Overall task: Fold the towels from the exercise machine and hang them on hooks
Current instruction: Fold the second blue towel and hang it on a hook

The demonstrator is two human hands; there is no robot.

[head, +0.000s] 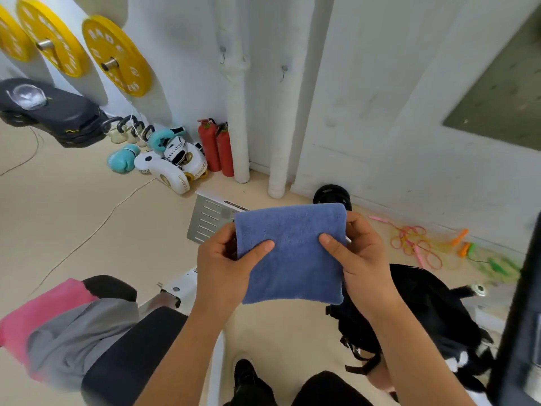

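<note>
between both thumbs and fingers (355, 222), blue towel (289, 253)

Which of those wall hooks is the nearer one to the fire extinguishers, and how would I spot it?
Start at the two white wrapped pipes running up the wall behind the red fire extinguishers. The hook you want sits high on the wall just left of the left pipe. The other hook hangs lower, right of that pipe; both are bare.
</note>
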